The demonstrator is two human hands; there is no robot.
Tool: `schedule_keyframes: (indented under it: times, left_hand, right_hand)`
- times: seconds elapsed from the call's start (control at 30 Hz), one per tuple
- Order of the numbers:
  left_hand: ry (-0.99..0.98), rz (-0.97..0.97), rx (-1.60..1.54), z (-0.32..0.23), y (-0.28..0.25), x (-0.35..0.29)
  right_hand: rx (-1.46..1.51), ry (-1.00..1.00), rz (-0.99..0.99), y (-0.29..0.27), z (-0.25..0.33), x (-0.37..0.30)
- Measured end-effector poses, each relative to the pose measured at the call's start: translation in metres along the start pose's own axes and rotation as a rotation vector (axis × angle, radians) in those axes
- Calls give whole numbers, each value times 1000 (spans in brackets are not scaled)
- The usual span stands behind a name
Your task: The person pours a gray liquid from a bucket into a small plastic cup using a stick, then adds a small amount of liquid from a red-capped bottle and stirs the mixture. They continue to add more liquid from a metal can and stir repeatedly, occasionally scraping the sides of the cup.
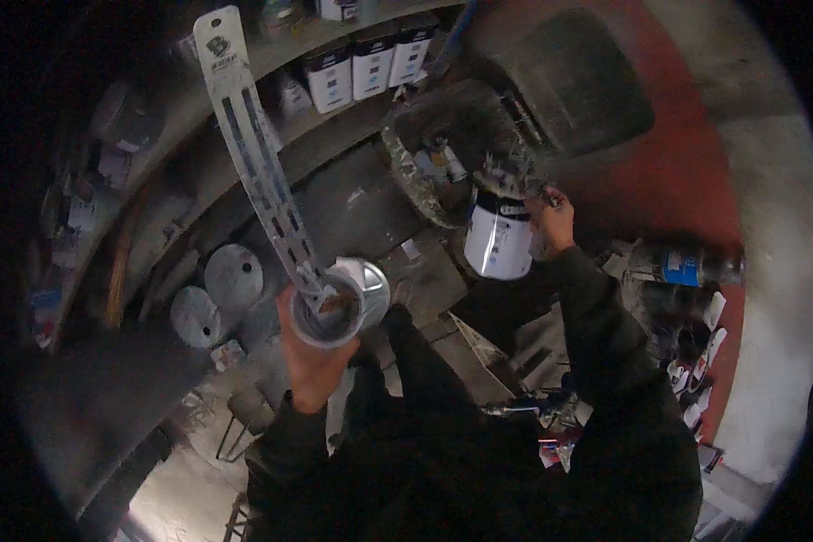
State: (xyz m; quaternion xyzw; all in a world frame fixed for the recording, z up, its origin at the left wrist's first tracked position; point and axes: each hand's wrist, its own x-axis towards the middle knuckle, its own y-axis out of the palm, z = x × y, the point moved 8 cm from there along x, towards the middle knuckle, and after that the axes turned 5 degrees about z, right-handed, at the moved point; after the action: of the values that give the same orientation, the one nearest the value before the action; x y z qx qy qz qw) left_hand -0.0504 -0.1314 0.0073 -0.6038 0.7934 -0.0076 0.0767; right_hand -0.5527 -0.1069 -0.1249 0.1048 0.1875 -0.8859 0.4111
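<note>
Out front, outstretched right hand [556,219] clasps a can [497,239], left hand [320,369] encircling a cup [371,296].

Dim light falls on shelves [370,20] and a red-and-grey wall [682,158]

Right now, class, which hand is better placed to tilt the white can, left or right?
Probably the right: the right hand is at the white can's upper side. The left hand is occupied, gripping a cup with a slotted stick in it, apart from the can.
</note>
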Motion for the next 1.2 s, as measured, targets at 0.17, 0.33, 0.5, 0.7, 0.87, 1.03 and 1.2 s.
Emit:
schedule_keyframes:
  times: [0.17, 0.33, 0.5, 0.7, 0.87, 1.03, 1.2]
  left_hand:
    - [1, -22, 27, -7, -21, -11]
    - [7, -174, 140, 1, -60, -44]
    - [-51, -228, 416, 33, -100, -89]
    - [-198, -319, 321, 92, -141, -144]
    - [-310, -338, 267, 134, -164, -172]
    - [-290, -293, 190, 171, -175, -182]
    - [-420, -421, -140, 215, -172, -197]
  right_hand:
    - [-47, -33, 192, 57, 30, -30]
    - [-465, -377, 623, 155, 9, -81]
    - [-789, -261, 927, 259, -99, -145]
    - [-1043, -259, 968, 356, -247, -205]
    - [-1101, -327, 920, 399, -319, -222]
    - [-1084, -400, 905, 435, -343, -213]
    - [-1127, -314, 902, 440, -341, -211]
